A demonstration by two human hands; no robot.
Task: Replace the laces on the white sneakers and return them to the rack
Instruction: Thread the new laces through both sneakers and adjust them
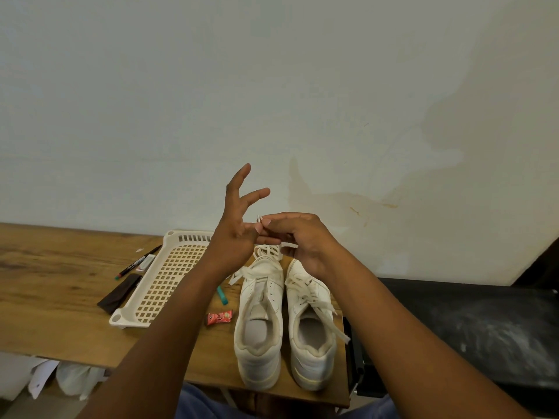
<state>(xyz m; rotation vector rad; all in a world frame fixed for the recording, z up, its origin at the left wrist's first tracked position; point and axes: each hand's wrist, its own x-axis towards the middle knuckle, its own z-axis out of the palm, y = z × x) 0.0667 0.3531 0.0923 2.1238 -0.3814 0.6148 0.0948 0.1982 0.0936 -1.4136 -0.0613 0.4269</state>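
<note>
Two white leather sneakers are seen standing side by side on the brown wooden table (54,282), heels toward the viewer, at about 6 o'clock in the view. The left sneaker (260,322) is only partly laced, with its cream flat lace (266,251) loose over the toe end. The right sneaker (311,328) is laced, its ends trailing toward 4 o'clock.

Above the toes both hands are raised and brought together. The tip of the lace is pinched between thumb and forefinger of the right hand (299,240). The left hand (236,228) is held upright with two fingers spread toward 12 o'clock; whether its lower fingers also touch the lace cannot be told.

At 9 o'clock from the sneakers a cream perforated plastic tray (163,282) is lying flat. Beyond it, further toward 9 o'clock, a black marker pen (137,263) and a dark brown flat pouch (119,293) are seen. Between tray and left sneaker a small red wrapper (219,318) and a teal cap-like piece (222,295) are lying.
</note>
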